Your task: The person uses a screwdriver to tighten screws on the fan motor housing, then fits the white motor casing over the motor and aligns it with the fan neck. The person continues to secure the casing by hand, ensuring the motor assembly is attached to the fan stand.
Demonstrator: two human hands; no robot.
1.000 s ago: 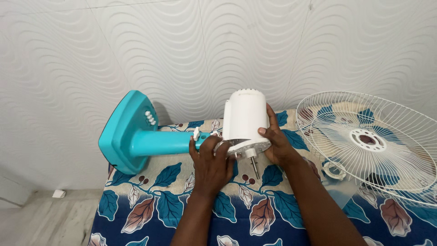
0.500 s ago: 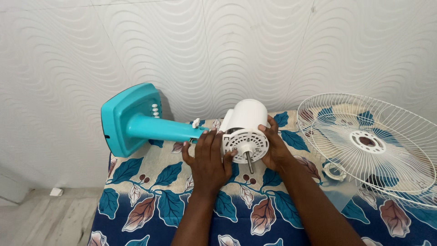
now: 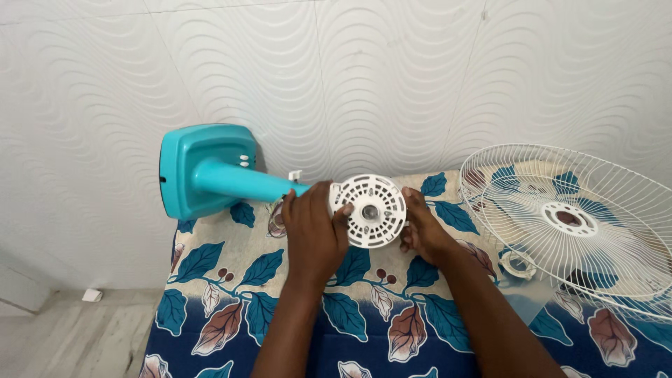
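Observation:
A table fan without its blade lies tipped on its side over a leaf-patterned cloth (image 3: 231, 308). Its teal base (image 3: 203, 168) stands on edge at the left by the wall, and the teal stem (image 3: 248, 183) runs right to the white motor housing (image 3: 371, 210). The housing's round vented front and shaft end face the camera. My left hand (image 3: 315, 231) grips the neck where stem meets motor. My right hand (image 3: 423, 231) cups the housing's right side.
A white wire fan guard (image 3: 567, 217) lies on the cloth at the right, with a small white ring nut (image 3: 516, 264) beside it. A textured white wall (image 3: 336, 77) rises directly behind. Pale floor (image 3: 70, 336) shows at the lower left.
The fan has been tilted so the motor's front now faces the camera instead of pointing down. The base has swung up toward the wall, and both hands kept their hold.

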